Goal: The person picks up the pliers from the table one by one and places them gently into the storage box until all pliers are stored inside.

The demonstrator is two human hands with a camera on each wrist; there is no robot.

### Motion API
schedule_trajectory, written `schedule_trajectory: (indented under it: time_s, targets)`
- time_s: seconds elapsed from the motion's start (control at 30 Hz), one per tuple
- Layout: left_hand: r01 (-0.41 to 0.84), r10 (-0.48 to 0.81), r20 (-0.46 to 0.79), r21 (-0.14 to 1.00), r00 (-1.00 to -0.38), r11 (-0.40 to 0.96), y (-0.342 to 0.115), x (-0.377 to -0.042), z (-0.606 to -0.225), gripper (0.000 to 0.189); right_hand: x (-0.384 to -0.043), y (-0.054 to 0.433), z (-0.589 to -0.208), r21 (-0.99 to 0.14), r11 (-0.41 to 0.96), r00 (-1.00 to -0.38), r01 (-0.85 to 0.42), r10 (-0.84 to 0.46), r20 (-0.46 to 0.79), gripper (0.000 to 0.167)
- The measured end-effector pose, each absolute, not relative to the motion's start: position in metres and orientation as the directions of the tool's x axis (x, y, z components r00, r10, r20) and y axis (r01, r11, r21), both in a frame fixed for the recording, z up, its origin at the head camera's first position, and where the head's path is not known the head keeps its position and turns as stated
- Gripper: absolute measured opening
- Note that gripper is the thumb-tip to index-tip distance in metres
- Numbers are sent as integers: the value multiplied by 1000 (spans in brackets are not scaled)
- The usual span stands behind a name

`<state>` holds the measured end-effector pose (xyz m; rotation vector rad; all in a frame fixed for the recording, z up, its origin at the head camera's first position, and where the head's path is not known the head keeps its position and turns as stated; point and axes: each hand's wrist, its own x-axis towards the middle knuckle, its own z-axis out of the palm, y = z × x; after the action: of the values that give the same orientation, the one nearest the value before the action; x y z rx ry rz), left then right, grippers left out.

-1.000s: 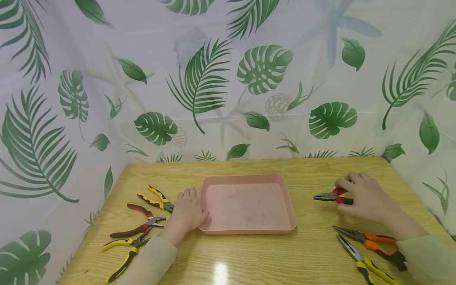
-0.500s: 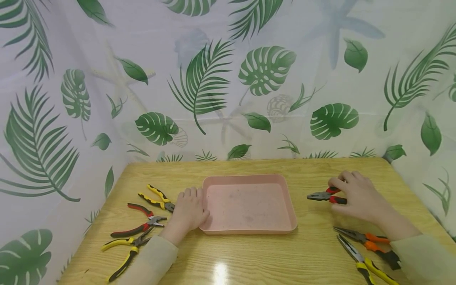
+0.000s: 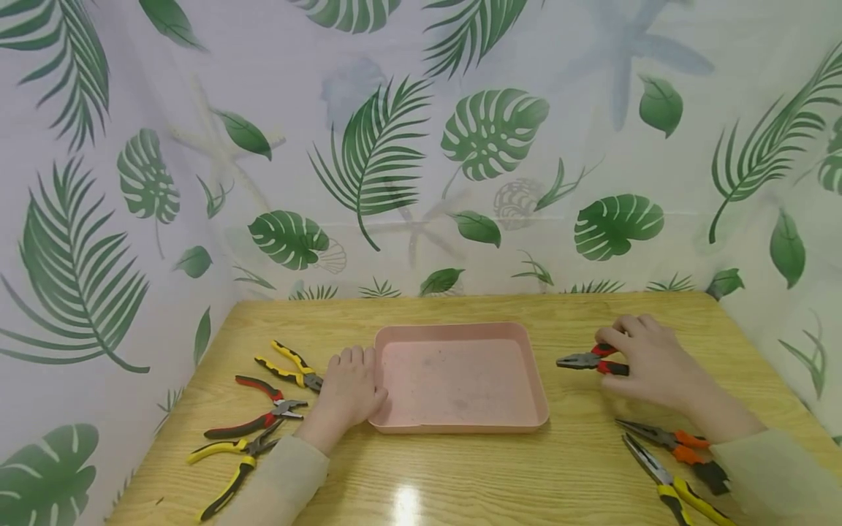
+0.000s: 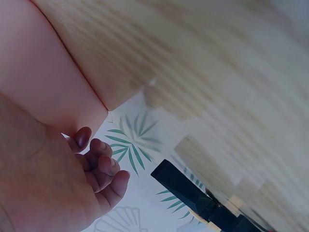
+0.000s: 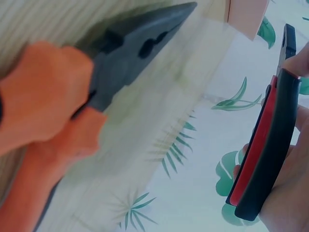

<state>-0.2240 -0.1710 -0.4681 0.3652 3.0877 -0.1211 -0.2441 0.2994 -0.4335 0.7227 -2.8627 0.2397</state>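
My right hand (image 3: 647,361) grips a pair of combination pliers (image 3: 582,361) with red and black handles, held right of the tray with the metal nose pointing left. In the right wrist view, these pliers' handles (image 5: 265,150) lie against the fingers and palm. My left hand (image 3: 351,387) holds the left side of a shallow pink tray (image 3: 460,426), its thumb over the rim and its fingers along the outer side. The left wrist view shows the curled fingers (image 4: 104,166) beside the tray's wall (image 4: 63,72).
Left of the left hand lie yellow-black pliers (image 3: 289,369), red-black pliers (image 3: 263,416) and another yellow-black pair (image 3: 230,467). Near the right sleeve are orange-handled long-nose pliers (image 3: 677,442) and yellow-handled ones (image 3: 661,475). A leaf-print cloth (image 3: 408,168) hangs behind the wooden table (image 3: 408,467).
My right hand has moved left toward the tray, carrying the red-black pliers. The left hand and the tray have stayed in place.
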Motion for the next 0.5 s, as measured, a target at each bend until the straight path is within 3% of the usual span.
schedule_trajectory:
  time_s: [0.5]
  targets:
    - [222,218,-62,-59,-974,973,-169,-229,-467,44,-261,282,-426,-127,849,-854,-512,-487,183,50]
